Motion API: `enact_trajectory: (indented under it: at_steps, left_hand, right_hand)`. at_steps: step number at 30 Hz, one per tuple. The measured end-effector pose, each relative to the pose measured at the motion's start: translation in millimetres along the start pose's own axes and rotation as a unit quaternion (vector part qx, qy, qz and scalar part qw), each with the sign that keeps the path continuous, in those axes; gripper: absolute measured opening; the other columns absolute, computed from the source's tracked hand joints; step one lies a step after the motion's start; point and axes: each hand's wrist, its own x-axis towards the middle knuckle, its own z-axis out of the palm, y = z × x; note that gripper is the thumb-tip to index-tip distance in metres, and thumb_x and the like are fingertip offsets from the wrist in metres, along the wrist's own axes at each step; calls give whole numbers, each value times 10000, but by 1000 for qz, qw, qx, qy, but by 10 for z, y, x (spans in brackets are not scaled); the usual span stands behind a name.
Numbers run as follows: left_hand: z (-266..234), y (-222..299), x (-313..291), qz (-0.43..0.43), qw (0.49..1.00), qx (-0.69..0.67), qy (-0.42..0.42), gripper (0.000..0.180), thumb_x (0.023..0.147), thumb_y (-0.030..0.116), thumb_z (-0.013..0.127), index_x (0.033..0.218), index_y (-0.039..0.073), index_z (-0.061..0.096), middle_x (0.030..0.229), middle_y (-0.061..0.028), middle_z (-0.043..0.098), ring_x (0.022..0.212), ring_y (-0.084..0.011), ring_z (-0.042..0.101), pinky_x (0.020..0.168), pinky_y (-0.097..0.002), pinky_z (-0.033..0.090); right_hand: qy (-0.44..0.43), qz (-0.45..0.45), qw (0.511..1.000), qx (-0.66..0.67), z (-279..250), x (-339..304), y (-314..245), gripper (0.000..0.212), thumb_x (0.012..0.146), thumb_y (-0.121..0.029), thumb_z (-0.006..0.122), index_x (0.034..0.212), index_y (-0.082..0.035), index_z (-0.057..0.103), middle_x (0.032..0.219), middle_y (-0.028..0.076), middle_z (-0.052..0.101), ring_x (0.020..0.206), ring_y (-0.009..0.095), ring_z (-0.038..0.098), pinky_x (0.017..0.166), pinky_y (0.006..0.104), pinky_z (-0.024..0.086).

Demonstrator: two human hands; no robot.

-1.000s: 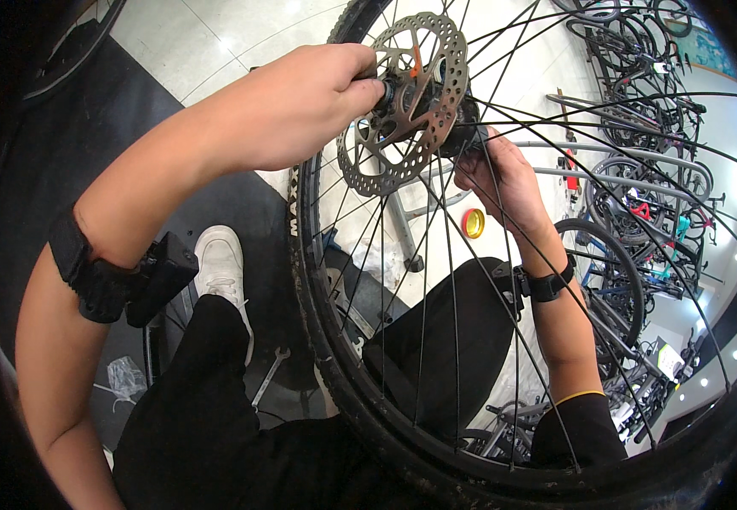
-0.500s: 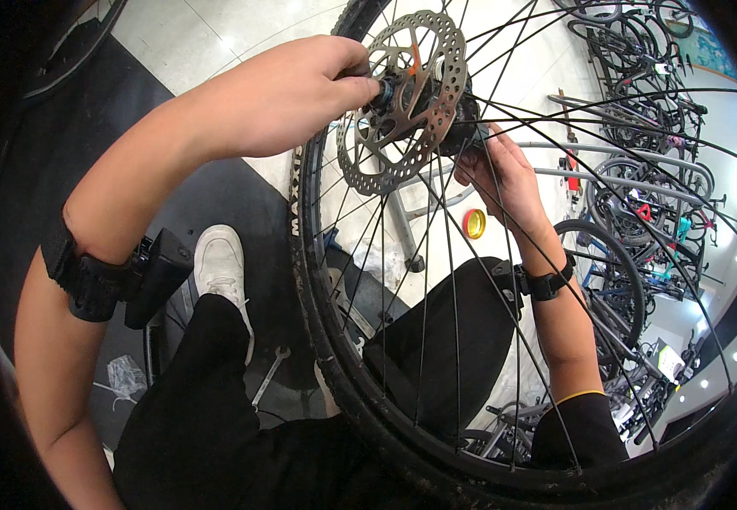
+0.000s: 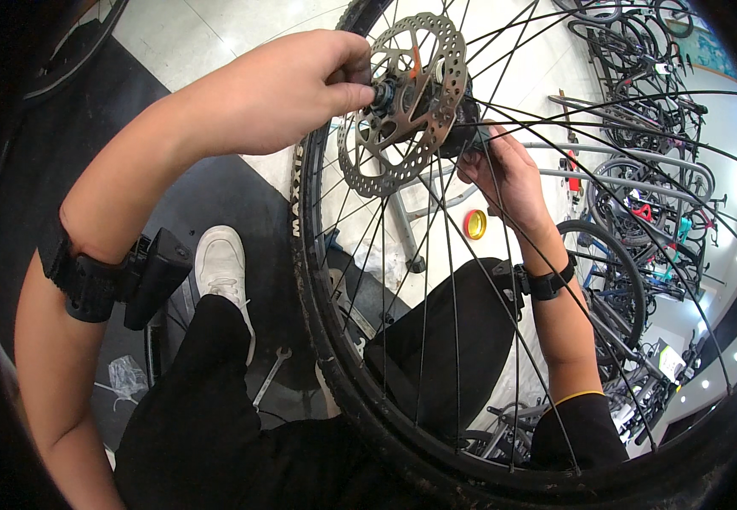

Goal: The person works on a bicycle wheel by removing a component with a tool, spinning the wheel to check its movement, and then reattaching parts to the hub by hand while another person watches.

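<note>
An upright bicycle wheel with a black tyre (image 3: pixel 300 223) stands in front of me. A perforated disc brake rotor (image 3: pixel 385 183) is fixed to its hub (image 3: pixel 468 121). At the rotor's centre, my left hand (image 3: pixel 296 92) pinches the dark, ridged axle end (image 3: pixel 382 95) between thumb and fingers. On the opposite side, my right hand (image 3: pixel 508 180) reaches behind the spokes, its fingers closed around the hub's far end. Its fingertips are partly hidden by the spokes and hub, so what exactly they press on cannot be made out.
A wrench (image 3: pixel 271 376) and a crumpled clear plastic bag (image 3: pixel 127 376) lie on the black mat (image 3: pixel 224 191). A round yellow-and-red tin (image 3: pixel 475 224) sits on the pale floor beyond the spokes. Several bicycles (image 3: pixel 640 170) are lined up at the right.
My left hand has drawn slightly to the left, and a little more of the axle end shows beside the rotor. My right hand has barely moved.
</note>
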Motion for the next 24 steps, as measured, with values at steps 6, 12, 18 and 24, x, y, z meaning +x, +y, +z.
enact_trajectory:
  at_steps: [6,12,18,24]
  left_hand:
    - [3,43,43,-91,995,-16,-42,299,990,236,476,987,-37,598,705,2,479,658,-95,439,617,-260,395]
    - [6,63,50,-157,985,-44,-58,325,993,246,467,993,-51,598,719,-10,497,672,-107,452,643,-270,408]
    - [27,39,-17,-43,998,29,-44,310,979,235,484,1032,-53,583,766,-38,522,733,-142,493,691,-288,428]
    - [55,21,20,-155,981,-102,-49,317,985,250,475,1002,-43,596,728,-25,506,648,-97,457,594,-254,399]
  right_hand:
    - [3,-1,1000,-7,1,8,-7,200,1010,-166,381,1053,-7,495,785,61,503,691,152,460,663,280,401]
    - [24,-14,1000,-13,81,-6,9,218,1017,-188,379,1092,-19,494,774,33,489,681,136,435,651,280,375]
    - [22,28,999,-5,-29,15,31,263,1013,-207,372,917,-20,531,694,56,509,593,149,465,589,284,411]
    - [26,9,1000,8,2,11,50,289,1024,-239,369,939,-21,537,767,94,579,597,155,494,582,292,421]
